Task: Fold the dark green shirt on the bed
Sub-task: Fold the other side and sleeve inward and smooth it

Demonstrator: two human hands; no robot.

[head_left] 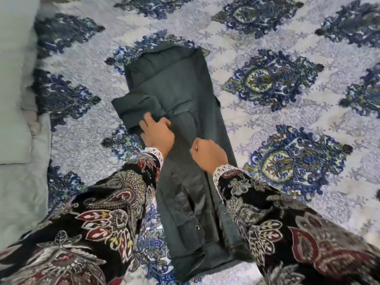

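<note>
A dark green shirt (181, 95) is laid lengthwise on a bedspread (257, 120) printed with blue and green medallions on a pale lilac ground. The shirt is folded into a long narrow strip that runs from the far middle of the bed to the near edge of the view. A sleeve (135, 110) is bunched into a loose fold that juts out to the left of the strip, about halfway along it. A small metal snap (197, 227) is seen on a pocket flap near the near end of the strip.

The left hand (157, 133) is placed at the base of the bunched sleeve, with its fingers curled into the cloth and the fabric gripped there. The right hand (207, 154) is set just to the right of it, on the middle of the strip, with its fingers curled under; a fold of the shirt appears to be pinched in them, though the fingertips are hidden from view. The two hands are close together but not touching.

Both arms are covered by black sleeves with a red and grey paisley print and white lace cuffs (223, 171). A pale grey-green pillow (14, 99) is seen along the left edge of the bed.
</note>
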